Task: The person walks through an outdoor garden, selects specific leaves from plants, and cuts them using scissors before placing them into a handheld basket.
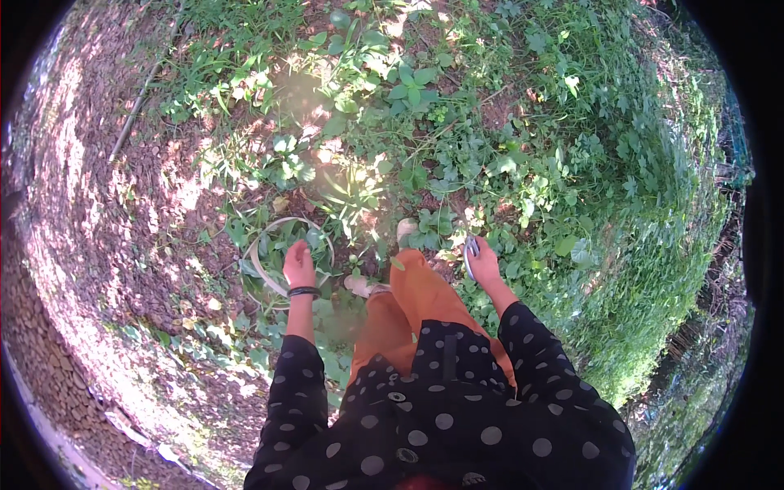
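Observation:
My left hand (299, 263) has its fingers curled, above leaves inside a round basket (254, 260). A pale hoop of the basket passes beneath my wrist, and the hand hides part of it. Whether the fingers grip anything is not visible. Green leaves (275, 248) fill the basket. In my right hand (486, 262) is a silvery hand tool (468, 260) with a curved outer edge; its exact kind is unclear. That hand is held low beside my right knee, over leafy ground plants (527, 275).
My pale shoes (406, 231) stand among low weeds. Dense vines (625, 153) cover the ground at right. At left lies sunlit brown soil (153, 233) with a long stick (131, 125). A stone-like paved strip (58, 373) curves along the lower left.

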Tool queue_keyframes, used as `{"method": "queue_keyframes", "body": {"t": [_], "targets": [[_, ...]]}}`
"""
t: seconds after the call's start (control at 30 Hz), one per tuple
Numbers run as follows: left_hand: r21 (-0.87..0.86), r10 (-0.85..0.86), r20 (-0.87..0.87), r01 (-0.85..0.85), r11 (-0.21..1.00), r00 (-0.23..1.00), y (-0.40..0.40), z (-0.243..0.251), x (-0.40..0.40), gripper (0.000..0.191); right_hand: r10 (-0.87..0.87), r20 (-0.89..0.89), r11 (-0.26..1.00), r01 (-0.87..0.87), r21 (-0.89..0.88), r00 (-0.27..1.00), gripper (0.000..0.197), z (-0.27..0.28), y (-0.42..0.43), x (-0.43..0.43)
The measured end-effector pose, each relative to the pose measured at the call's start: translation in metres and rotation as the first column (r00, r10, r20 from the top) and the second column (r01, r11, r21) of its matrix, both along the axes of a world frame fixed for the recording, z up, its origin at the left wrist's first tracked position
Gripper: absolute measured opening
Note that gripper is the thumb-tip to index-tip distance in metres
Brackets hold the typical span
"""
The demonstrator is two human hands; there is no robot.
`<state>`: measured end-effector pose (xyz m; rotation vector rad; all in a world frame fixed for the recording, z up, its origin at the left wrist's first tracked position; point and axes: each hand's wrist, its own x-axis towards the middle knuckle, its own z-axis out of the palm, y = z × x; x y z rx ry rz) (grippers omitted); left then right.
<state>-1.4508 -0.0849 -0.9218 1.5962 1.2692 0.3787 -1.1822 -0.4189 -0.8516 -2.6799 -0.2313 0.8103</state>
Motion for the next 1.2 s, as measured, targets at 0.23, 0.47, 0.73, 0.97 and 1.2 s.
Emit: {"method": "queue_keyframes", "body": {"t": [0.23, 0.47, 0.73, 0.97, 1.2], "targets": [[-0.275, -0.140, 0.159, 0.180, 0.945, 0.977, -0.028, 0.008, 0.144, 0.026, -0.145, -0.074, 0.979, 0.154, 0.135, 0.987, 0.046, -0.027, 0.029, 0.056], [-0.477, -0.048, 0.217, 0.149, 0.866, 0.975, -0.015, 0.001, 0.331, 0.035, -0.166, -0.081, 0.962, 0.179, 0.207, 0.983, 0.047, -0.041, 0.012, 0.101], [-0.337, -0.239, 0.341, 0.355, 0.872, 0.909, 0.026, -0.079, 0.511, 0.053, -0.282, -0.094, 0.939, 0.295, 0.178, 0.955, 0.052, -0.097, -0.028, 0.085], [0.126, -0.525, -0.212, 0.556, 0.821, 0.824, 0.069, -0.203, 0.560, 0.056, -0.372, -0.261, 0.870, 0.432, 0.237, 0.891, 0.051, -0.126, -0.019, 0.058], [0.222, -0.458, -0.320, 0.535, 0.815, 0.829, 0.028, -0.242, 0.495, 0.023, -0.275, -0.152, 0.921, 0.305, 0.241, 0.949, 0.050, -0.157, -0.029, 0.056]]}}
